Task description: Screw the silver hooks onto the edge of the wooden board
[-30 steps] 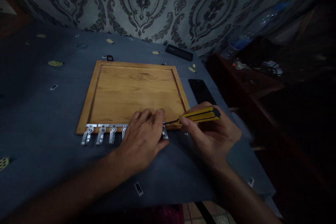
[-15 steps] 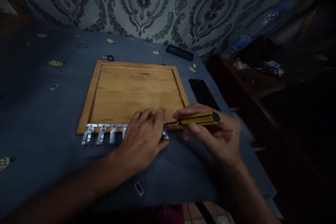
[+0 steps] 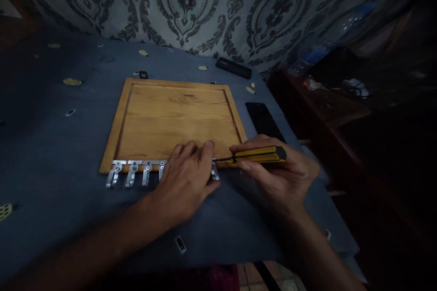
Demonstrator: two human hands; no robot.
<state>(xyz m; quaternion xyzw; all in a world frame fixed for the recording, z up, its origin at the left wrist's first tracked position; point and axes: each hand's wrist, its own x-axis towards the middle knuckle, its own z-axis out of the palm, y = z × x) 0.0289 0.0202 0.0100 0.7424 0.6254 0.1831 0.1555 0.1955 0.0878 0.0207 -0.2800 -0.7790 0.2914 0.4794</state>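
Note:
A framed wooden board [image 3: 177, 118] lies flat on the table. Along its near edge runs a metal hook rail [image 3: 134, 168], its silver hooks projecting toward me. My left hand [image 3: 186, 184] is closed over the rail's right part and the board's edge, covering several hooks. In my right hand [image 3: 285, 175] is a yellow and black screwdriver [image 3: 261, 154], held nearly level between thumb and fingers. Its shaft points left, to the rail's right end beside my left hand. Whether the tip touches a screw is hidden.
A blue patterned cloth covers the table [image 3: 85, 136]. A black phone [image 3: 263, 120] lies right of the board, and a dark oblong case [image 3: 234, 68] sits behind it. A small black square piece [image 3: 143, 74] is by the board's far edge. Beyond the table's right side stands a plastic bottle [image 3: 312, 54].
My right fingers have shifted their grip on the screwdriver handle, the thumb sliding forward and left. My left hand, the board and the hook rail stay in place.

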